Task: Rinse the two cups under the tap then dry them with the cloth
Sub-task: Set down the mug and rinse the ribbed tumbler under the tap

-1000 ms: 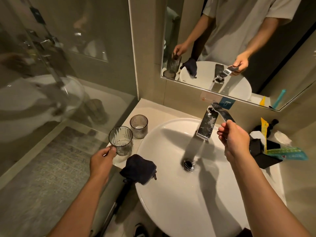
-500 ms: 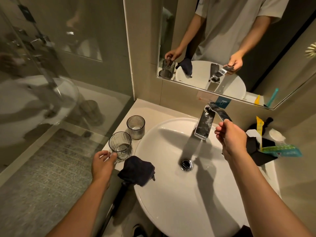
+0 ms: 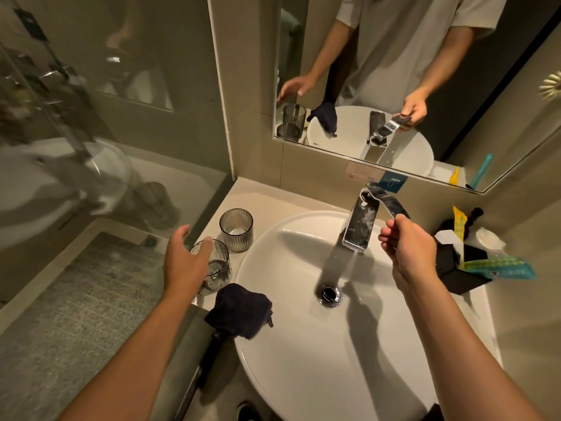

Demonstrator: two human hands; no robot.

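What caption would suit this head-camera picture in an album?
At a bathroom basin, right hand holds the tap lever, open left hand hovers by the near glass cup.

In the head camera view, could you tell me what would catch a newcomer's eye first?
The white basin fills the middle, and the right hand pinches the chrome tap lever above it. On the counter to the left stand two ribbed glass cups: the left hand hovers open over the near cup, the far cup behind it. A dark cloth is draped over the basin's near left rim.
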